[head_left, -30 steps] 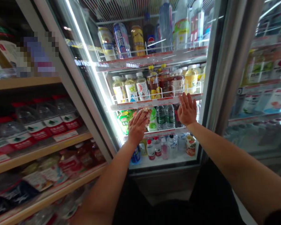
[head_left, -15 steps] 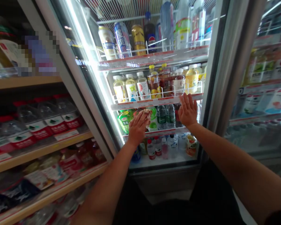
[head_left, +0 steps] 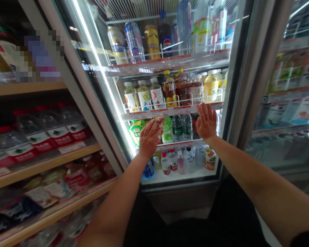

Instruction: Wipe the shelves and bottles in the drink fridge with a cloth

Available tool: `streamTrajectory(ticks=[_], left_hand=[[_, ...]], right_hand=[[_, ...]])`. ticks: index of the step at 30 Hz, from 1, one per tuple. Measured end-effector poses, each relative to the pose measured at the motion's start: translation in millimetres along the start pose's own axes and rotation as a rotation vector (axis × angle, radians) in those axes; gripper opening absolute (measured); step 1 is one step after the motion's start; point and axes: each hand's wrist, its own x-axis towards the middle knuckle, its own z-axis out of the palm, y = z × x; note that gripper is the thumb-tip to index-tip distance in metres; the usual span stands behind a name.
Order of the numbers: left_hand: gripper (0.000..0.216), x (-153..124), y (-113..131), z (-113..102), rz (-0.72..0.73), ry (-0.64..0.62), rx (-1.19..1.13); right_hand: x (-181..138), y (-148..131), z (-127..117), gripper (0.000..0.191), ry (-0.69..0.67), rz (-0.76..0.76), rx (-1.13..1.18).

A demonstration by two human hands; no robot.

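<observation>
My left hand (head_left: 149, 139) presses a small crumpled cloth (head_left: 159, 120) against the glass door (head_left: 110, 99) of a lit drinks fridge, level with the green bottles (head_left: 136, 130) on the third shelf. My right hand (head_left: 206, 121) lies flat on the same glass, fingers apart, holding nothing, just below the white rack edge (head_left: 170, 112) of the shelf with juice bottles (head_left: 144, 96). Water bottles (head_left: 181, 127) stand behind the glass between my two hands.
Cans and tall bottles (head_left: 151, 41) fill the top fridge shelf, and small bottles (head_left: 173, 161) stand on the bottom one. Wooden shelves (head_left: 41, 166) with packaged goods run along the left. A metal door frame (head_left: 249, 68) and a second fridge door (head_left: 290, 85) are on the right.
My left hand has slid the cloth slightly up and left on the glass. My right hand has stayed flat in the same place.
</observation>
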Motion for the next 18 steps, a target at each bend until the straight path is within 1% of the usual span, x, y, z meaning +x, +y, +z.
streamTrajectory(ticks=[2,4,7,9,10,11,14,15,16,18], left_hand=[[0.045,1,1,0,-0.035,0.015,0.008],[0.046,1,3,1,-0.034,0.016,0.012],[0.044,4,3,-1,0.041,-0.033,-0.008],[0.041,11,-3,-3,0.092,-0.063,-0.032],[0.04,16,-7,-4,0.087,-0.055,-0.033],[0.04,21,-12,-5,0.061,-0.032,-0.026],[0.041,35,-21,-8,-0.098,0.089,0.037],[0.042,38,-21,-9,-0.116,0.097,0.048],[0.043,41,-21,-11,-0.099,0.079,0.048],[0.045,46,-19,-13,0.009,-0.007,0.024]], right_hand=[[-1,0,0,0.062,0.002,0.0,0.006],[-1,0,0,0.062,0.001,-0.001,0.013],[-1,0,0,0.063,-0.008,-0.001,0.02],[-1,1,1,0.062,-0.008,-0.002,0.018],[-1,1,1,0.062,-0.008,-0.004,0.016],[-2,1,1,0.062,-0.004,-0.01,0.015],[-4,2,0,0.062,0.023,-0.042,0.014],[-4,2,-2,0.062,0.034,-0.056,0.018],[-3,3,-4,0.063,0.044,-0.071,0.026],[4,4,-12,0.063,0.062,-0.101,0.051]])
